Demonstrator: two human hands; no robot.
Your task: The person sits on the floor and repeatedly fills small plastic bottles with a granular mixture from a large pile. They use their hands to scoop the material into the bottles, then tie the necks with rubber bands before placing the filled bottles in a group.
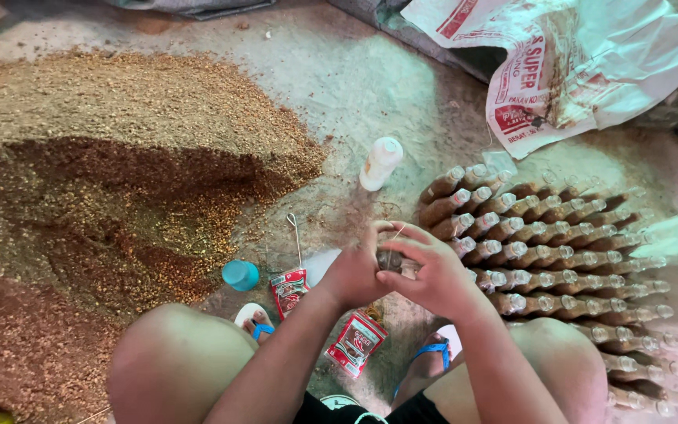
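Both hands meet in front of my knees around a small clear bottle [390,259]. My left hand [359,271] grips it from the left side. My right hand [425,271] covers its top and right side, fingers curled over the neck, with a thin rubber band looped near my fingertips. Only a small part of the bottle shows between the hands. Right of the hands lies a stack of filled bottles [547,255] on their sides, brown inside with clear necks.
A big heap of brown and tan sawdust-like material [103,180] covers the floor at left. A white plastic bottle [380,163], a turquoise cap [240,275], a wire hook [295,235], two red sachets [288,290] [357,342] and a printed white sack [582,63] lie about.
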